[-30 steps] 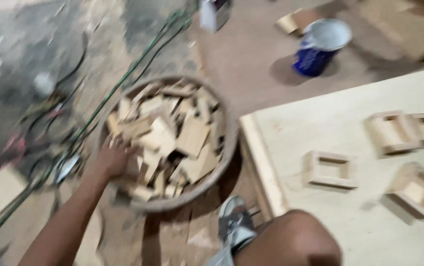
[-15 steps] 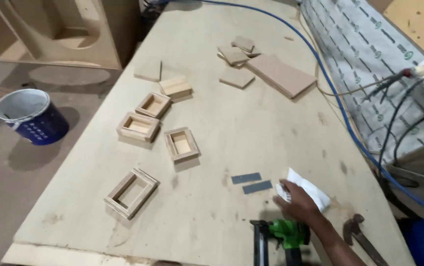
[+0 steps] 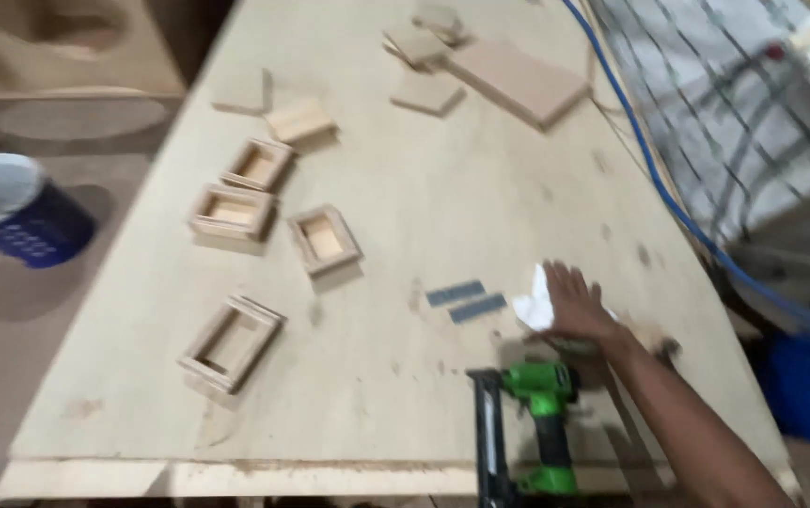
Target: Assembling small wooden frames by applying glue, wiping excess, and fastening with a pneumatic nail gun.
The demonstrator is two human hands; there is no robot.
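While the view is being blurred by motion, the right hand is being laid flat on the plywood table, its fingers spread apart and gripping nothing. A white scrap, possibly paper or a small box, is being touched and partly covered by the fingers; what it is cannot be told for certain. Just to the left of the scrap, two grey strips of nails are lying side by side on the table. Near the wrist, toward the table's near edge, a green nail gun is being left standing apart from the hand. Well away to the left, four small wooden frames are being kept on the table, with loose wooden blocks and a flat board at the far end. A blue bucket is sitting on the floor beside the table. The left hand is not being shown.
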